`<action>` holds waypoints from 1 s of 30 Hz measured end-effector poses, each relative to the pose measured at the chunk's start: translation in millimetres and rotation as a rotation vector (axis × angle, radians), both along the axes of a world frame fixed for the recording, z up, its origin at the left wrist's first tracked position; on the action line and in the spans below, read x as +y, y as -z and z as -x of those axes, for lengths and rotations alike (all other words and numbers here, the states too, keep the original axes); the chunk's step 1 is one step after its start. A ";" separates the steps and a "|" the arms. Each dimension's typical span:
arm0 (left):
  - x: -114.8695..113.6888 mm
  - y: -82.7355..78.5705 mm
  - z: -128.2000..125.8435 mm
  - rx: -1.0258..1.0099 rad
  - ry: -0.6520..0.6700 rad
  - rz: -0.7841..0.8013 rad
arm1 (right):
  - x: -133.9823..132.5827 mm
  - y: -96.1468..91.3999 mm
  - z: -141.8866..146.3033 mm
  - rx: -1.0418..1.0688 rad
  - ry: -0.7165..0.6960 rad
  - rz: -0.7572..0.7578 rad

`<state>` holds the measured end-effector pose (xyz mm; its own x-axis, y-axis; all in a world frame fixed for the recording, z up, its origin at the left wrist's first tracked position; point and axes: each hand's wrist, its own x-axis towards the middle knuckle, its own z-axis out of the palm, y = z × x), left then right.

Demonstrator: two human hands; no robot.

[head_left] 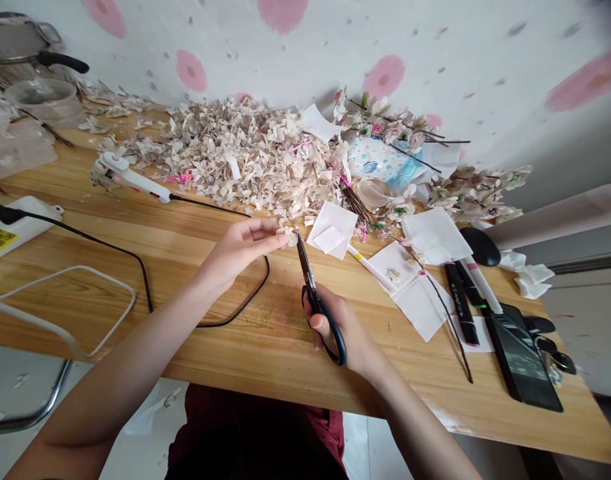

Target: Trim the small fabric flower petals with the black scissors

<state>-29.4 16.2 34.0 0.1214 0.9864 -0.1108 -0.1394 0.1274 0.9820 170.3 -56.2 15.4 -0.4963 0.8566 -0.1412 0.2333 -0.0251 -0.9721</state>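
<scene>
wooden tabletop [220,340], grainy, under a papery heap of pale petals [245,160]. one pair of black-handled scissors [318,310] sits clamped in the right hand [342,327], steel blades pointing up and away, tips just beside one small crumpled petal [289,236] pinched between thumb and fingers of the left hand [240,253].

White wallpaper [435,40] with pink flower spots, light wooden table [235,353], pale tiled floor [380,447], curved chrome tube [45,407]

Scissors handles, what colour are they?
Black handles, shown best in the head view.
</scene>
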 end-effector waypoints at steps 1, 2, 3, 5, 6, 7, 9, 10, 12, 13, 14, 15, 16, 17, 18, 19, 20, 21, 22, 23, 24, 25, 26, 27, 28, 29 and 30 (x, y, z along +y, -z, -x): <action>0.4 0.4 0.4 0.001 -0.005 -0.011 | -0.5 0.2 -0.4 0.010 -0.021 -0.002; 0.8 0.7 0.8 0.003 -0.006 -0.024 | -1.1 0.5 -0.8 0.018 -0.040 -0.007; 1.1 0.8 1.1 0.009 -0.004 -0.038 | -1.8 0.7 -1.2 0.024 -0.056 -0.015; 1.4 0.5 1.5 0.027 -0.001 -0.063 | -3.0 1.0 -1.9 0.034 -0.077 -0.030; 1.4 -0.1 1.6 0.035 -0.003 -0.074 | -3.5 1.0 -2.3 0.039 -0.084 -0.025; 1.2 -1.0 1.6 0.043 -0.006 -0.083 | -3.8 0.9 -2.5 0.044 -0.087 -0.013; 0.7 -3.2 1.8 0.058 -0.004 -0.100 | -4.2 0.5 -2.9 0.053 -0.089 0.011; 0.4 -4.3 2.0 0.068 0.003 -0.109 | -4.1 0.2 -2.9 0.055 -0.087 0.018; -0.1 -6.2 3.1 0.099 0.028 -0.131 | -3.8 -0.3 -3.1 0.050 -0.085 0.016; -0.2 -6.9 3.9 0.119 0.041 -0.144 | -3.6 -0.4 -3.1 0.046 -0.085 0.012; -0.3 -7.4 4.9 0.141 0.051 -0.160 | -3.5 -0.3 -3.3 0.044 -0.087 0.010; -0.2 -7.8 5.9 0.164 0.059 -0.176 | -3.4 -0.2 -3.5 0.045 -0.090 0.012; 0.0 -8.1 7.0 0.187 0.062 -0.193 | -3.3 -0.1 -3.8 0.049 -0.093 0.015; 0.2 -8.3 8.0 0.210 0.064 -0.209 | -3.3 0.0 -4.0 0.053 -0.094 0.018; 0.5 -8.6 9.0 0.233 0.065 -0.225 | -3.3 -0.1 -4.3 0.056 -0.093 0.021; 0.8 -8.8 9.9 0.254 0.066 -0.240 | -3.2 -0.3 -4.5 0.058 -0.090 0.021; 1.2 -9.0 10.6 0.272 0.068 -0.255 | -3.2 -0.7 -4.7 0.059 -0.086 0.023; 1.5 -9.3 11.2 0.286 0.070 -0.268 | -3.1 -1.2 -4.7 0.058 -0.081 0.027; 1.8 -9.6 11.5 0.295 0.072 -0.279 | -3.0 -1.9 -4.7 0.057 -0.075 0.033; 2.0 -9.9 11.7 0.300 0.072 -0.287 | -2.9 -2.6 -4.6 0.058 -0.072 0.041; 2.2 -10.3 11.7 0.302 0.071 -0.290 | -2.7 -3.3 -4.4 0.060 -0.068 0.049; 2.4 -10.7 11.5 0.302 0.069 -0.289 | -2.5 -4.0 -4.2 0.060 -0.063 0.055; 2.7 -11.0 11.3 0.301 0.066 -0.286 | -2.2 -4.6 -4.0 0.062 -0.059 0.060; 2.9 -11.2 11.1 0.299 0.059 -0.282 | -1.9 -5.1 -3.6 0.065 -0.054 0.065; 3.3 -11.3 10.8 0.296 0.048 -0.279 | -1.6 -5.6 -3.3 0.066 -0.048 0.070; 3.7 -11.2 10.6 0.292 0.035 -0.277 | -1.3 -6.0 -2.9 0.065 -0.042 0.074; 4.1 -10.8 10.4 0.287 0.020 -0.276 | -1.0 -6.3 -2.6 0.061 -0.038 0.074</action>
<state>-39.8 20.3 44.9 0.1440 0.9815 0.1260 0.1456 -0.1469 0.9784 172.9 -57.2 21.6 -0.5382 0.8250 -0.1723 0.1764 -0.0897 -0.9802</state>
